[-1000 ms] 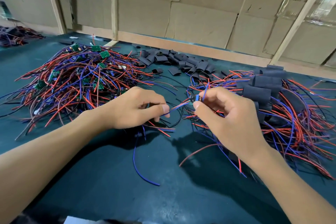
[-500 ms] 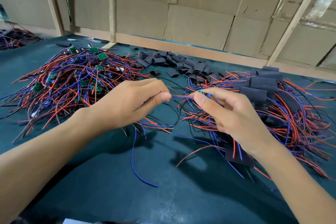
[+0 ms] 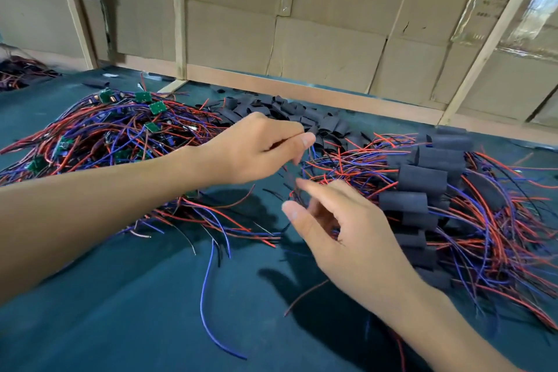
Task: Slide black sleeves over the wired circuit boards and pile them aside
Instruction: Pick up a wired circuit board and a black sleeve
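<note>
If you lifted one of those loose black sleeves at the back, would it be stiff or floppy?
Probably soft and light: the loose black sleeves lie flattened and creased in a heap. Likely they hardly roll, since most look squashed rather than round. They seem thin, so fingers could easily crush one.

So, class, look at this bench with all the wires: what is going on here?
A person is sleeving wired circuit boards at a green table. Bare boards lie tangled in red and blue wire on the left, loose black sleeves at the back, and sleeved boards piled on the right. The left hand reaches toward the loose sleeves, fingers curled; what it pinches is unclear. The right hand hovers open beside the finished pile, holding nothing.
</note>
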Action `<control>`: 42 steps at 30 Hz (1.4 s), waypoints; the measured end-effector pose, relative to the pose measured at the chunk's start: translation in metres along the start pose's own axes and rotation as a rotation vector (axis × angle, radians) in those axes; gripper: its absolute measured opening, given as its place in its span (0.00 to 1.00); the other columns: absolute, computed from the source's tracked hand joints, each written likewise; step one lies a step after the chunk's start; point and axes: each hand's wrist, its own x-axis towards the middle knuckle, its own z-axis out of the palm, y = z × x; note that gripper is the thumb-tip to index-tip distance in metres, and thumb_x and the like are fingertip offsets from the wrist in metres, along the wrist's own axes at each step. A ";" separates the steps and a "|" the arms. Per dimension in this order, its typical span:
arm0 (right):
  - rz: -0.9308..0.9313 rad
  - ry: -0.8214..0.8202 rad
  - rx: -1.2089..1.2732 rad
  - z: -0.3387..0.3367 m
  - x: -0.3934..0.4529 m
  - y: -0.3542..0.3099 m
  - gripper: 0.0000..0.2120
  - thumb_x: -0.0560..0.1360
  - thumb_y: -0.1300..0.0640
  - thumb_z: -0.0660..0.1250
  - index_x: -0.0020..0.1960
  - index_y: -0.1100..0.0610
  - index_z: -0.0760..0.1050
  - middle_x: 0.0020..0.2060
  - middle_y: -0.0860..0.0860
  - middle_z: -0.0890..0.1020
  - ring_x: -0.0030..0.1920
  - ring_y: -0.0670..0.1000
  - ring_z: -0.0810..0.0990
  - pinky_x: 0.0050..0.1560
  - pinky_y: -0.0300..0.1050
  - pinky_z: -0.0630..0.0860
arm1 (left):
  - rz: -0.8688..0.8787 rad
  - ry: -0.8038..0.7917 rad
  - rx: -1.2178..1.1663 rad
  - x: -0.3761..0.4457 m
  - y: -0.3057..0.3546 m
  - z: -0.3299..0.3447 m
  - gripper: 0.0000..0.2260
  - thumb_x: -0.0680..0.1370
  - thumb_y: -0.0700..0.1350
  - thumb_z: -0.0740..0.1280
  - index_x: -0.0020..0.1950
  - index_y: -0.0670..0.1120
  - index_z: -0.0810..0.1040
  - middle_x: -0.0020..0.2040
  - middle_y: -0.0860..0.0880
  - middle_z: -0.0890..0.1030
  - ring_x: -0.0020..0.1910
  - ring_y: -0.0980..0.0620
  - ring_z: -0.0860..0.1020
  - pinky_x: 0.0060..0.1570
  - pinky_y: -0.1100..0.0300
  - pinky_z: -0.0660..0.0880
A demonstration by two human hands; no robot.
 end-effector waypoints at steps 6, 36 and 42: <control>0.132 0.153 0.018 0.012 0.009 0.007 0.11 0.80 0.50 0.64 0.51 0.54 0.83 0.42 0.46 0.82 0.43 0.45 0.78 0.47 0.34 0.71 | 0.037 -0.005 -0.170 0.014 -0.004 0.026 0.23 0.84 0.52 0.62 0.34 0.39 0.75 0.27 0.47 0.68 0.28 0.58 0.63 0.29 0.65 0.61; 0.213 0.072 0.314 0.015 0.002 0.007 0.11 0.80 0.51 0.63 0.44 0.55 0.78 0.29 0.41 0.72 0.32 0.46 0.71 0.38 0.40 0.65 | -0.398 -0.678 0.712 0.088 -0.127 0.011 0.13 0.80 0.56 0.67 0.43 0.52 0.67 0.37 0.53 0.69 0.44 0.43 0.72 0.48 0.52 0.72; 0.231 0.066 0.335 0.013 0.002 0.004 0.10 0.78 0.52 0.64 0.42 0.55 0.79 0.28 0.40 0.73 0.33 0.44 0.72 0.38 0.36 0.65 | -0.223 -0.764 1.061 0.077 -0.117 0.026 0.13 0.83 0.43 0.58 0.67 0.45 0.71 0.53 0.43 0.78 0.43 0.41 0.76 0.44 0.47 0.76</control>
